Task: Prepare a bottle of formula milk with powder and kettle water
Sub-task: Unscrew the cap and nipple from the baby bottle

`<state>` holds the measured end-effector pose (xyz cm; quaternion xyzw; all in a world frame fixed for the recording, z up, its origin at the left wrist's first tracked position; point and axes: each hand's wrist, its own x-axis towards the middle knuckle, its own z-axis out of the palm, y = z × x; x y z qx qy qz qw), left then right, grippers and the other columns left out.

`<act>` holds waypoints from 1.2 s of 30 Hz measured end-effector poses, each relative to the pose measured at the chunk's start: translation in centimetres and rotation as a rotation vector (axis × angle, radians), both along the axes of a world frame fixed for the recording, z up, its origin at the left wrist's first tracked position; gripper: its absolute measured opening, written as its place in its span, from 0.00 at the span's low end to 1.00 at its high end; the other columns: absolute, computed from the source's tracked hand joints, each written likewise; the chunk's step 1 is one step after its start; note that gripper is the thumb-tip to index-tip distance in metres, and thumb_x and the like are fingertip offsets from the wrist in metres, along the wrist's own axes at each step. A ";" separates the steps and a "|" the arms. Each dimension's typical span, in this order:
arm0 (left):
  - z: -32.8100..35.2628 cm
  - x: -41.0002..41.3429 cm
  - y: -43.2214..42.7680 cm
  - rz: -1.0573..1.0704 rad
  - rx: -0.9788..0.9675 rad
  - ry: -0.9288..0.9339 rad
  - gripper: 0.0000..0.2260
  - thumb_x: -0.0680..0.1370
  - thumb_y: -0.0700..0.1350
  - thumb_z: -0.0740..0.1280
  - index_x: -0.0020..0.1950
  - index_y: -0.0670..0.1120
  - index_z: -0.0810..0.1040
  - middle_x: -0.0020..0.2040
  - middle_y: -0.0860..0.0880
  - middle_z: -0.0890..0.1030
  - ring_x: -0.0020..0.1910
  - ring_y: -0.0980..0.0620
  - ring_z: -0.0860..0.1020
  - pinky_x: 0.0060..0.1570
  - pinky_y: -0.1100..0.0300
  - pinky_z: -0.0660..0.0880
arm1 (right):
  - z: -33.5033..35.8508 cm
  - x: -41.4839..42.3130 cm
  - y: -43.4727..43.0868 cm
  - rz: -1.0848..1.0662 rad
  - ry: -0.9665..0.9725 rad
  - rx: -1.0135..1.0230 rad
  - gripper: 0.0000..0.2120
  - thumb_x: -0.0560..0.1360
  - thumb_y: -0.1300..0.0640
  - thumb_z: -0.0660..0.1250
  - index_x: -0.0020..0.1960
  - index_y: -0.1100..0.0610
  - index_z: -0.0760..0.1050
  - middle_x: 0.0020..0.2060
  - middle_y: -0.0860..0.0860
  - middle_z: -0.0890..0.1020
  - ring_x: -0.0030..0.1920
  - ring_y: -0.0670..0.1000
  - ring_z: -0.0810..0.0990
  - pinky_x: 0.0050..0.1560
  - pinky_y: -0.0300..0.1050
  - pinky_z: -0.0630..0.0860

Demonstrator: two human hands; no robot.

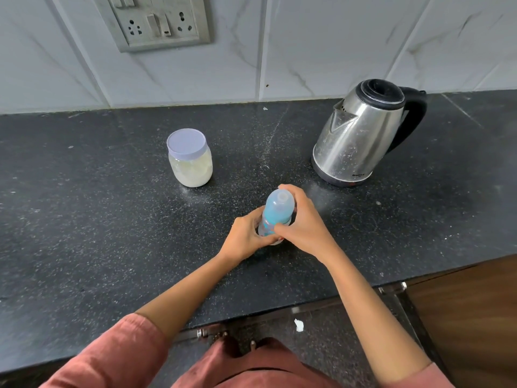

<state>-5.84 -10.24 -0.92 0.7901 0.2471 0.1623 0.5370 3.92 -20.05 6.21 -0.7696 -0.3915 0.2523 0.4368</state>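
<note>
A baby bottle [275, 212] with a clear domed cap over a blue collar stands upright on the black counter [112, 233], near the front middle. My left hand [246, 238] grips its lower body. My right hand [303, 222] curls round the cap and collar from the right. A jar of pale powder [190, 159] with a lilac lid, closed, stands to the back left of the bottle. A steel kettle [361, 133] with a black lid and handle sits at the back right, spout pointing left.
A tiled wall with a socket plate [156, 21] rises behind the counter. The counter's front edge runs below my forearms. A wooden cupboard front [470, 317] is at lower right, and a white scrap [298, 324] lies on the floor.
</note>
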 end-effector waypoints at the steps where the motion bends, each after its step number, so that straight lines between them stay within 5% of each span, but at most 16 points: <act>1: 0.1 0.0 0.0 0.008 0.010 0.002 0.24 0.69 0.42 0.74 0.63 0.46 0.73 0.52 0.56 0.80 0.52 0.63 0.77 0.52 0.71 0.72 | -0.1 -0.2 0.1 -0.020 -0.046 -0.007 0.29 0.64 0.63 0.73 0.61 0.52 0.66 0.56 0.47 0.68 0.59 0.47 0.68 0.55 0.32 0.67; 5: 0.2 -0.1 0.0 0.002 0.018 -0.007 0.24 0.69 0.42 0.74 0.64 0.47 0.73 0.50 0.60 0.78 0.47 0.73 0.75 0.47 0.77 0.69 | -0.2 -0.7 0.2 -0.083 -0.157 -0.020 0.29 0.62 0.56 0.76 0.59 0.54 0.68 0.53 0.46 0.67 0.57 0.48 0.68 0.55 0.40 0.67; 13: 0.2 -0.1 -0.1 -0.019 -0.024 -0.021 0.26 0.69 0.45 0.76 0.63 0.53 0.71 0.55 0.58 0.79 0.55 0.64 0.77 0.56 0.69 0.73 | 1.4 0.3 -0.2 -0.058 -0.031 0.021 0.25 0.64 0.65 0.73 0.55 0.48 0.69 0.48 0.42 0.76 0.51 0.44 0.75 0.45 0.27 0.71; 20: 0.0 0.0 0.0 -0.012 -0.038 -0.020 0.29 0.68 0.41 0.76 0.67 0.50 0.70 0.57 0.61 0.75 0.59 0.62 0.74 0.60 0.66 0.70 | 2.5 3.0 -1.5 -0.151 0.069 0.127 0.28 0.65 0.65 0.74 0.59 0.46 0.68 0.53 0.45 0.76 0.50 0.42 0.77 0.52 0.35 0.75; 25: -0.2 0.0 -0.1 -0.005 -0.037 -0.013 0.28 0.68 0.40 0.76 0.64 0.53 0.71 0.54 0.65 0.75 0.56 0.65 0.75 0.58 0.71 0.70 | 0.6 5.6 -3.8 -0.277 -0.019 0.008 0.28 0.65 0.62 0.75 0.60 0.48 0.67 0.54 0.47 0.73 0.57 0.51 0.74 0.58 0.47 0.74; 30: -0.2 0.0 -0.2 -0.002 -0.038 -0.013 0.28 0.68 0.40 0.76 0.65 0.51 0.71 0.53 0.65 0.75 0.57 0.63 0.75 0.59 0.68 0.70 | -3.1 7.1 -5.7 -0.332 -0.090 -0.143 0.30 0.66 0.64 0.74 0.64 0.54 0.66 0.60 0.53 0.73 0.61 0.53 0.71 0.54 0.42 0.70; 36: -0.4 0.0 -0.3 0.001 -0.038 -0.007 0.29 0.68 0.39 0.75 0.67 0.47 0.70 0.56 0.61 0.76 0.56 0.63 0.75 0.55 0.76 0.68 | -6.0 7.2 -6.1 -0.327 -0.170 -0.188 0.30 0.66 0.64 0.74 0.64 0.56 0.66 0.61 0.55 0.73 0.61 0.55 0.71 0.53 0.40 0.67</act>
